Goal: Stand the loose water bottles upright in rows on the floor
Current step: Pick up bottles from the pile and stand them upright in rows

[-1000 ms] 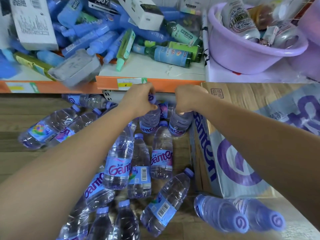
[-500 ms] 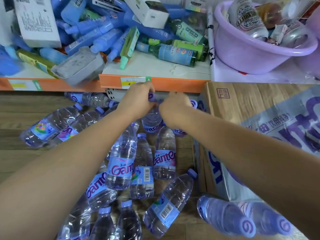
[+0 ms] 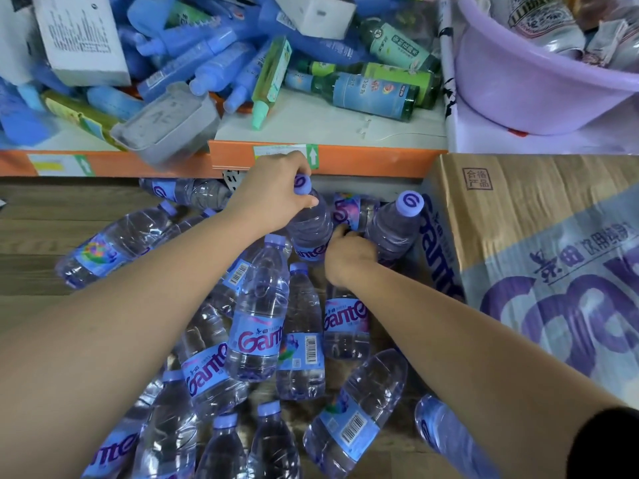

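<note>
Two water bottles stand upright at the centre top of the frame, tucked under the orange shelf edge (image 3: pixel 363 160). The left-hand bottle (image 3: pixel 311 226) is in the grip of the left hand (image 3: pixel 273 191), fingers and thumb curled round its neck just below the purple cap. The second upright bottle (image 3: pixel 394 229) stands free just to its right, tight against the side of the cardboard box (image 3: pixel 518 209). It's cramped up there: shelf edge behind, box wall to the right, and a lying bottle (image 3: pixel 352 210) wedged between the two standing ones.

The right hand (image 3: pixel 349 254) sits low in the gap between the upright pair, knuckles up and fingers curled under. Whether it pinches anything cannot be told, since the fingertips are hidden. Both forearms reach in from the bottom corners and converge on that spot.

Below them, the loose bottles (image 3: pixel 259 323) sprawl across the centre and bottom of the frame, lying on their sides and overlapping. Open room shows on the wooden floor (image 3: pixel 34 243) at the left edge.

Above, the shelf carries a heap of blue bottles (image 3: pixel 207 67), and a purple basin (image 3: pixel 518 98) sits upper right.
</note>
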### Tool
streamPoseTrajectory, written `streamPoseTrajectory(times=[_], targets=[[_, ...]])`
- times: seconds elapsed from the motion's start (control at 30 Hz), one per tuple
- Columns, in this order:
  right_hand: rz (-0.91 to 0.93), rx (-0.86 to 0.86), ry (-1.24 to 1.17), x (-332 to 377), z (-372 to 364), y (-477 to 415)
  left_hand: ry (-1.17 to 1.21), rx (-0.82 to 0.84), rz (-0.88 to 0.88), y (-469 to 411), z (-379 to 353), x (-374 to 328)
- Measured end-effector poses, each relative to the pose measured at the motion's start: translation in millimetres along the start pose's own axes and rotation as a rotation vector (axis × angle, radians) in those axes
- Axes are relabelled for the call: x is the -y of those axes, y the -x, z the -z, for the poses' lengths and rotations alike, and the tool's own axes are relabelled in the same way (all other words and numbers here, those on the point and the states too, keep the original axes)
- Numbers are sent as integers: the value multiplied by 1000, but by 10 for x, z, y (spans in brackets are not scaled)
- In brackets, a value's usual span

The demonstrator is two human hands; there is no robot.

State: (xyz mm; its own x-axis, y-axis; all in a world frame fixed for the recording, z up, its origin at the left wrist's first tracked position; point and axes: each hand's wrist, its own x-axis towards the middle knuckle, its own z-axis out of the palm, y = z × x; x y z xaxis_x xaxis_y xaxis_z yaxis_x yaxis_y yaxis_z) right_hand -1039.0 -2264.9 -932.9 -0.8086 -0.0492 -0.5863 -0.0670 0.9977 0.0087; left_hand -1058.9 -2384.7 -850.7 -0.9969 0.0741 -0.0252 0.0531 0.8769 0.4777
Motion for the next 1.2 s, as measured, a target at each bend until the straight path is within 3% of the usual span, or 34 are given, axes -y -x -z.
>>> streamPoseTrajectory(times=[0.33,0.43,0.63,0.77,0.93,1.03,1.2], targets=[[-13,-8,-82,58,109,-35,38,-28,30,92,32,32],[-36,-21,-206,52,169,-3,48,-44,38,112,28,22],[4,-107,-336,39,355,204,-93,-24,-2,119,15,-19],[135,-64,-241,-66,500,347,-112,53,0,114,-15,-111],[149,43,-249,-322,655,554,-150,81,-2,209,-106,-275],[175,-12,-39,-397,723,689,-156,95,-21,249,-106,-356],[203,-102,-48,-692,747,884,-152,74,-40,297,-138,-520]])
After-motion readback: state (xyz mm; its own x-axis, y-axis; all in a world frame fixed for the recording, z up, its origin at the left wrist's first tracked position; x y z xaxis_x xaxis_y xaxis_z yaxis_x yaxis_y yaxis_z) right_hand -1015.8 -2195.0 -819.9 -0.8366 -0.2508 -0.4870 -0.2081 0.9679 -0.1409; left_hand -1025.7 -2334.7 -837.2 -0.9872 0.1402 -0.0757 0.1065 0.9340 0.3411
